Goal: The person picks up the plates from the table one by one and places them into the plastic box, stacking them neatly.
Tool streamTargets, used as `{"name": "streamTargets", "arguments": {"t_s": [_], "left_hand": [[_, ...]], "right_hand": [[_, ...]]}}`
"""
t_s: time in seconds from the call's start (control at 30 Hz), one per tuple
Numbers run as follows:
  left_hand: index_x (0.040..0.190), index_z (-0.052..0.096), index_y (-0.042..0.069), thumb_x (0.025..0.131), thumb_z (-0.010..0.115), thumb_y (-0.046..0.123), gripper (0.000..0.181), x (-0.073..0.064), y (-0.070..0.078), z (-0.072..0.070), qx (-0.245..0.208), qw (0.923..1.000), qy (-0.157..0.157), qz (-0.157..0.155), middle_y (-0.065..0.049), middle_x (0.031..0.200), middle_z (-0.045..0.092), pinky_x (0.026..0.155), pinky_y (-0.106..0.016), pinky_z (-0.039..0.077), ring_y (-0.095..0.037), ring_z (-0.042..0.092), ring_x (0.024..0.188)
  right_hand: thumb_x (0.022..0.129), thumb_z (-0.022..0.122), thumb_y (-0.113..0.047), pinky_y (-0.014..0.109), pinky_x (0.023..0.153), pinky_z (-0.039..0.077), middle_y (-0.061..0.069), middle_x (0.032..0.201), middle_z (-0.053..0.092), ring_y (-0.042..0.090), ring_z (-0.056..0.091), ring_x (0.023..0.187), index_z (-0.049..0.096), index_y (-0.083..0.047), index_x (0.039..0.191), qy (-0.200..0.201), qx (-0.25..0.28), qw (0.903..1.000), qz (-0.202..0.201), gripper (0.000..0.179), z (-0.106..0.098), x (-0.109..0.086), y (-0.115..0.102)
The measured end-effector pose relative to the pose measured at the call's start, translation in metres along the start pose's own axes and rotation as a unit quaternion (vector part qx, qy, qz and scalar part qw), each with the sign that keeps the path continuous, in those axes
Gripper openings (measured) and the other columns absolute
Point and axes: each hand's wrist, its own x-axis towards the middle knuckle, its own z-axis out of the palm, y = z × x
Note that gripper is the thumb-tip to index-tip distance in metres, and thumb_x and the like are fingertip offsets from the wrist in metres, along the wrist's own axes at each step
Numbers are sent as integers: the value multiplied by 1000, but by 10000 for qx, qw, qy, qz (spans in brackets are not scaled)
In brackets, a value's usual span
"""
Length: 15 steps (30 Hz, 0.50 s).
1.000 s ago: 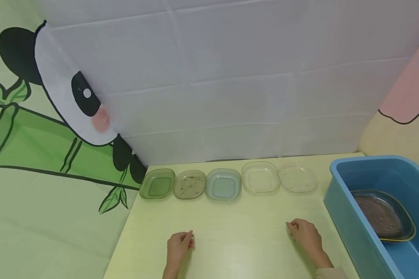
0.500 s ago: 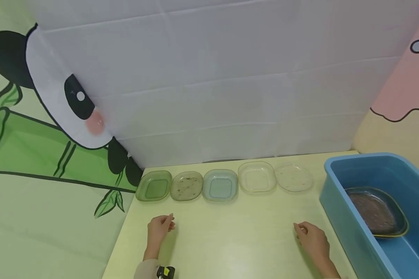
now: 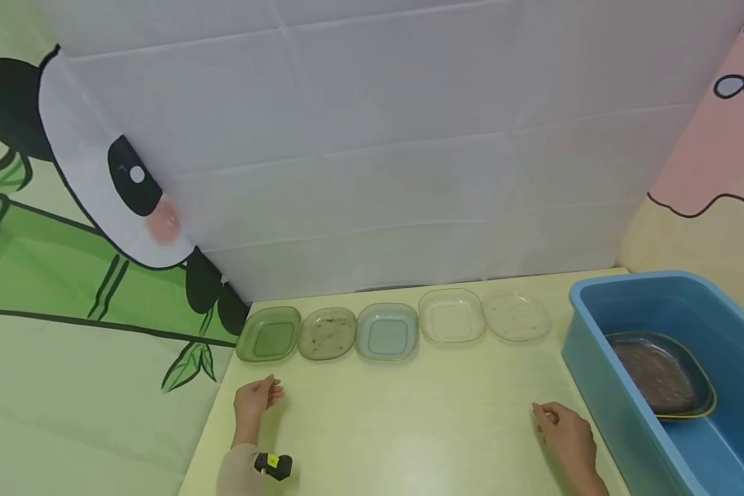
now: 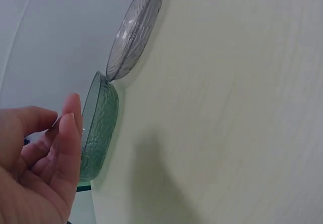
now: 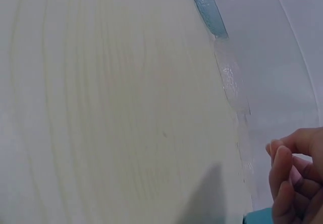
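Observation:
My left hand [image 3: 254,405] hovers over the table just in front of the green glass dish [image 3: 269,334], its fingers loosely bent and holding nothing. In the left wrist view that green dish [image 4: 103,128] stands right beyond the fingertips, with a greyish ribbed dish [image 4: 135,35] behind it. Over the table's right side, near the blue tub, hangs my right hand [image 3: 567,441], also loosely bent and holding nothing. The row continues with a speckled greyish dish [image 3: 327,333], a pale blue dish [image 3: 387,332], a clear squarish dish [image 3: 452,316] and a clear rounder dish [image 3: 517,317].
A blue plastic tub [image 3: 620,386] stands at the table's right edge, with a dark brown dish with a yellowish rim [image 3: 660,375] lying inside. Behind the pale yellow table [image 3: 409,427] hangs a white cloth [image 3: 378,172], with a printed panda at the left.
My left hand has moved left and forward, toward the green dish, bringing its sleeve and wrist device into view. My right hand has shifted slightly right and back. The head view has turned slightly right.

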Motion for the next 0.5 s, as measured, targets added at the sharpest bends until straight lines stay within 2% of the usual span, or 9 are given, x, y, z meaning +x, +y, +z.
{"name": "streamTargets", "arguments": {"t_s": [0.1, 0.3, 0.5], "left_hand": [[100, 62, -16, 93, 46, 19, 39, 17, -2, -7, -151, 9995, 204, -213, 5, 60, 64, 52, -15, 50, -2, 60, 53], [85, 66, -10, 94, 46, 22, 39, 48, -10, -14, -217, 9967, 554, -546, 9, 48, 59, 49, -15, 50, -2, 59, 46], [87, 65, -11, 93, 46, 27, 42, 60, -15, -20, -338, 9932, 729, -838, 9, 45, 57, 48, -14, 48, -2, 58, 45]], "right_hand": [[90, 54, -29, 27, 48, 40, -2, 66, 65, 8, 55, 52, 67, -3, 97, 21, -50, 10000, 49, 30, -2, 0, 1], [90, 53, -32, 28, 50, 41, -2, 68, 64, 8, 57, 55, 67, -3, 98, -36, -69, 9999, 69, 33, -7, -3, 4], [90, 53, -32, 27, 50, 37, -4, 63, 61, 8, 54, 53, 67, -3, 92, -45, -144, 9997, 195, 33, -6, -6, 9]]}}
